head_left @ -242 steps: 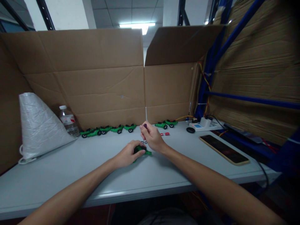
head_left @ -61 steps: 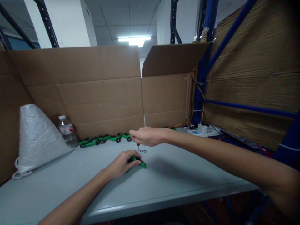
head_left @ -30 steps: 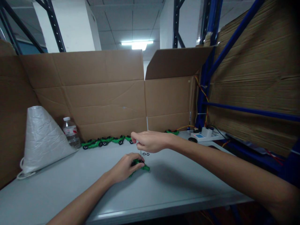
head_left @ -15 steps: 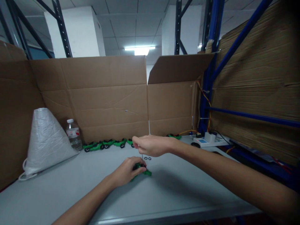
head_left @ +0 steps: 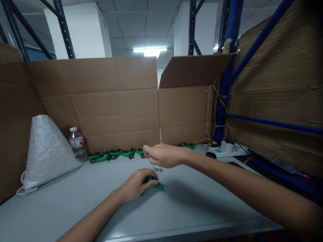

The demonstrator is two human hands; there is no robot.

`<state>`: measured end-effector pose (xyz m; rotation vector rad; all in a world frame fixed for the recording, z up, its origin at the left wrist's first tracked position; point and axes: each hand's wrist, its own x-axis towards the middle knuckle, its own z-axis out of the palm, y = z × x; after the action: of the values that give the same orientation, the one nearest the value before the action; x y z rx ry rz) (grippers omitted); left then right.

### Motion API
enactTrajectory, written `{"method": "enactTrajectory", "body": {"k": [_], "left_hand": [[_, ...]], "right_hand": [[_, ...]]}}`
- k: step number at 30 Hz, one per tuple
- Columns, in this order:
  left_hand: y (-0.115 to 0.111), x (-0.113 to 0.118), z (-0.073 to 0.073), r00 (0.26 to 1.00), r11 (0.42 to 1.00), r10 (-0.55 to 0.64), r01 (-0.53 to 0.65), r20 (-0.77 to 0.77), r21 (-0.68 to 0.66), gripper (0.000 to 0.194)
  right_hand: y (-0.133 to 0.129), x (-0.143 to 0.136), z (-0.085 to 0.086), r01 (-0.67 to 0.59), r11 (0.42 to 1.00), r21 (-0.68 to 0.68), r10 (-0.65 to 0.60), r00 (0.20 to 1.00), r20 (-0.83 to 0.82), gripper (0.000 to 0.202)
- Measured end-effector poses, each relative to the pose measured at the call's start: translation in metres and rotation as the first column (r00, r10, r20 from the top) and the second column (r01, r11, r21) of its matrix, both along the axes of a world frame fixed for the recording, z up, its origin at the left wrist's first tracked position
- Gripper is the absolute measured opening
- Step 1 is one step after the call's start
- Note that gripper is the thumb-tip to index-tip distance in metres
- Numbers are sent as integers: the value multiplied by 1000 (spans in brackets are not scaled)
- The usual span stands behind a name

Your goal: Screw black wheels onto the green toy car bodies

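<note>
A green toy car [head_left: 159, 186] with black parts rests on the table, partly covered by my left hand [head_left: 141, 181], whose fingers and thumb are closed around it. Above it, my right hand [head_left: 161, 155] is closed on a screwdriver [head_left: 153, 168]. Only the thin shaft shows, pointing down at the car; the handle is hidden in my fingers. Just behind the car lie two small black rings [head_left: 159, 170], side by side and apart from both hands.
Several green toy cars [head_left: 128, 153] line the back of the grey table [head_left: 60, 208]. Another green car [head_left: 187, 146] sits right, near a power strip [head_left: 223, 150]. A silvery bag [head_left: 47, 154] and a water bottle [head_left: 77, 144] stand left. Cardboard [head_left: 113, 104] walls the back.
Both hands keep nearly the same place on the car and the screwdriver. The camera view has shifted very slightly.
</note>
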<state>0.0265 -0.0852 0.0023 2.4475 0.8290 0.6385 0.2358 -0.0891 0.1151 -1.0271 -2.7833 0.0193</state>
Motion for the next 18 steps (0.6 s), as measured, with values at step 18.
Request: {"method": "enactTrajectory", "body": {"k": [18], "left_hand": [[0,1,1,1000,1000,1,-1,-23,10,28]], "right_hand": [[-2,2,3,56,998,14,-57,997,56,29]]}}
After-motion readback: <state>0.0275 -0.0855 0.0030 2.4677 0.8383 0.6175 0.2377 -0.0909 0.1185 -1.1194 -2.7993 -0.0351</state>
